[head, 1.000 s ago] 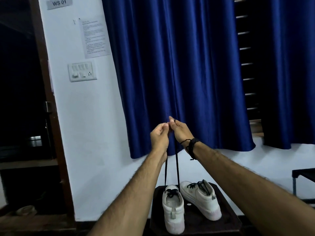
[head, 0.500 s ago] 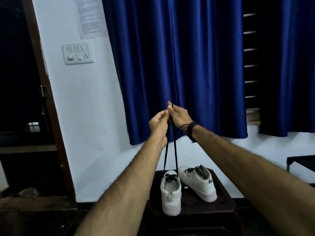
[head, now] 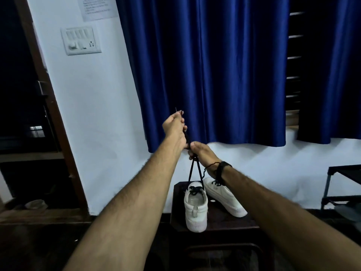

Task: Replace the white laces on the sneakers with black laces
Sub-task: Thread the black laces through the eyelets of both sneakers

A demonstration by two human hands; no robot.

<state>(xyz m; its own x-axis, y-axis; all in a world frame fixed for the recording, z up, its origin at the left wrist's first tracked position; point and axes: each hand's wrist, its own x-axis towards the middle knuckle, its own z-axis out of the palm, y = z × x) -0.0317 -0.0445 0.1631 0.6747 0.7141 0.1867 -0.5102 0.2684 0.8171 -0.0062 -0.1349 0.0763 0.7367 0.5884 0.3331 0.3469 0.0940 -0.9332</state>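
Black lace (head: 195, 171): thin, flat, dark cord, doubled into two strands that rise from the top eyelets of the near sneaker (head: 195, 208) and converge upward into a narrow inverted V. Long axis is close to vertical, leaning slightly up and to the left.

Right hand (head: 203, 154): fingers curled around both strands at the point where they meet, directly above the near sneaker. A dark band and a thin cord sit on its wrist.

Left hand (head: 174, 127): higher than the right hand and just up-left of it, fingers closed on the upper run of the lace. Two short lace tips project above its fingertips, pointing up. Between the two hands the lace runs as a single dark line, taut.

Near sneaker: white, smooth upper, rounded heel facing the camera, standing on its sole on a dark table (head: 230, 223). Black lacing crosses its tongue opening.

Second sneaker (head: 224, 198): white, thick pale sole, just beside the first on the right, angled with its toe pointing down-right; black lace visible at its throat.

Behind: blue satin-sheen curtain (head: 211, 71) with vertical folds, and a white wall (head: 101, 114).
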